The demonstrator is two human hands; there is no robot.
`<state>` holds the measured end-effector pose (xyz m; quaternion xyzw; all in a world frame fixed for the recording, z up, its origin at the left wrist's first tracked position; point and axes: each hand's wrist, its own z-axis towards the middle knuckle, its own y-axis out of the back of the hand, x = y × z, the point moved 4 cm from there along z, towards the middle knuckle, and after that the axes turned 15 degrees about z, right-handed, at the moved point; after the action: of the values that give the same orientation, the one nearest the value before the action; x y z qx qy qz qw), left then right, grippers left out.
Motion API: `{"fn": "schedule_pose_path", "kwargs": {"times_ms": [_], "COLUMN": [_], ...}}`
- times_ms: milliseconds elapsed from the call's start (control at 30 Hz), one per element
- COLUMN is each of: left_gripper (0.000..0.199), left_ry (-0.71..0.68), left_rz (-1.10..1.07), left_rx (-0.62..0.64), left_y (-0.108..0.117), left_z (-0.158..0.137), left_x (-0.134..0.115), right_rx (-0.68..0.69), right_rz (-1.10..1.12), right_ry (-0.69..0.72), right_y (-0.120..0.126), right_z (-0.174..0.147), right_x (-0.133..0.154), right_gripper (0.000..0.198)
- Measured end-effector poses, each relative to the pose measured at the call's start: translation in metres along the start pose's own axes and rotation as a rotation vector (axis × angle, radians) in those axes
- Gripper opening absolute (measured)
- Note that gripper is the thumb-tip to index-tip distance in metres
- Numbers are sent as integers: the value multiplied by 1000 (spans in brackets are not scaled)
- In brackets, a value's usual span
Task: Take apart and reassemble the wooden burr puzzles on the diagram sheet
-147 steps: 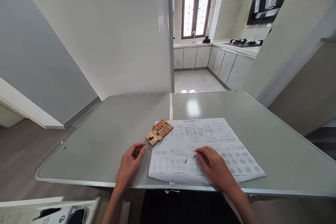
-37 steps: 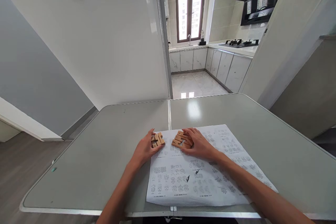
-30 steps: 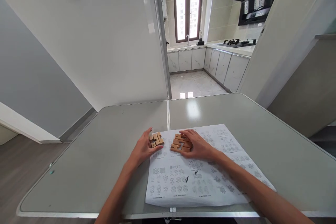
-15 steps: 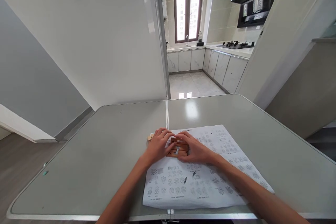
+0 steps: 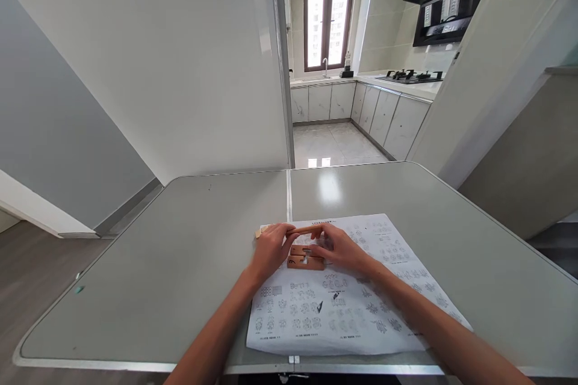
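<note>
A wooden bar was pinched at its ends between the left hand and right hand, above the blocks on the sheet. Uneven finger pressure could have dropped it, scattering the blocks.

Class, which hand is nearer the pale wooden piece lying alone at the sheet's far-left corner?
Left. The left hand lies beside the pale wooden piece; the right hand is farther right.
</note>
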<state>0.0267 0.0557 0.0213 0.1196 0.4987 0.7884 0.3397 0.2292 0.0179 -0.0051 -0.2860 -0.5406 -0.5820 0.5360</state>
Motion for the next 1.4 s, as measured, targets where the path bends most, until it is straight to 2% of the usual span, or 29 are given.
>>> {"fn": "schedule_pose_path", "kwargs": {"times_ms": [67,167,367,500,600,700,800,900,1033,1167,1400], "left_gripper": [18,20,21,20,25,32,33,32,32,33,35], "left_ry": [54,105,85,133,264,393,446,446,412,412,329], "left_rz": [-31,-90,-136,-210,-379,-575,-688,-719,-731,-700,-709], "left_rx": [-4,15,39,-3,-33,-78,-100,-87,-84,-61,19], "left_y": [0,-4,-13,-11,-7,-5,-4,-5,-6,-7,-8], "left_z": [-2,-5,-9,-9,-8,-8,-6,-5,-5,-6,-7], "left_x": [0,-2,-9,-9,-8,-7,-8,-9,-10,-11,-16], "right_rx": [33,69,141,144,111,116,141,134,56,15,13], "right_rz": [-56,-96,-62,-44,37,206,399,516,561,552,487], "right_ry": [26,39,-32,20,51,-6,-66,-82,-92,-88,-70], "right_y": [-2,-3,-5,-6,-4,-3,-5,-6,-2,-1,-3], "right_z": [0,-2,-4,-2,0,1,0,1,4,4,3], "right_x": [3,9,6,2,0,-2,-1,0,-5,-6,-2], "right_gripper": [15,10,20,28,33,33,36,38,39,40,39]}}
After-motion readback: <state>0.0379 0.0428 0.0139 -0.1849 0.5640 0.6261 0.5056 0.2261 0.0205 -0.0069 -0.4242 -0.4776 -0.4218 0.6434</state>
